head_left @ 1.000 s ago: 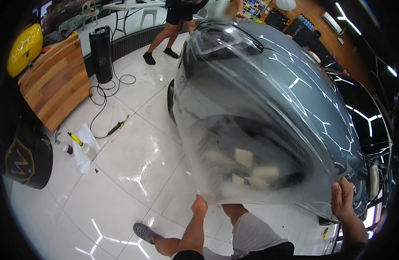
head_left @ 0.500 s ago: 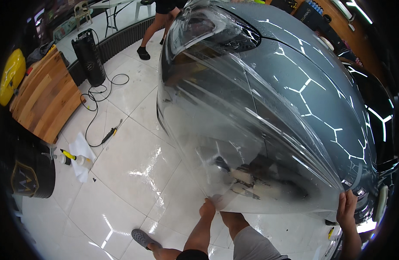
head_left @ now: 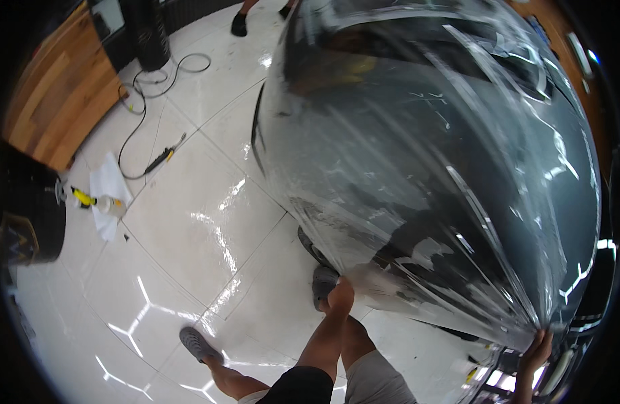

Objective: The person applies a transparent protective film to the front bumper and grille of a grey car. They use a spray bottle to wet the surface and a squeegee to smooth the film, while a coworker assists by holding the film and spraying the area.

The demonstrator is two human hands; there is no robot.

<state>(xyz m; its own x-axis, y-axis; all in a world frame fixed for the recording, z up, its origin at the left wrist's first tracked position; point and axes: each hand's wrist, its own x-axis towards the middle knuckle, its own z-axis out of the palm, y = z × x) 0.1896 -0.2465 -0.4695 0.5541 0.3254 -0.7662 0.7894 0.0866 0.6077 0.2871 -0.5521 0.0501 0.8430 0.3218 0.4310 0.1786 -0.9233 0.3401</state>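
Left hand [head_left: 341, 295] (lower centre) and right hand [head_left: 537, 349] (lower right) gripped film [head_left: 431, 168]; uneven pull risked creasing it.

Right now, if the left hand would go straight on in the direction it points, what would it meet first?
The clear film that the left hand grips seems to come first, stretched ahead of it; behind it, probably the grey car. The gap between them is hard to judge here.

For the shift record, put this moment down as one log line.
left hand: grips film edge | right hand: grips bunched film | film: over car, creases fanning from right hand | wand: on floor
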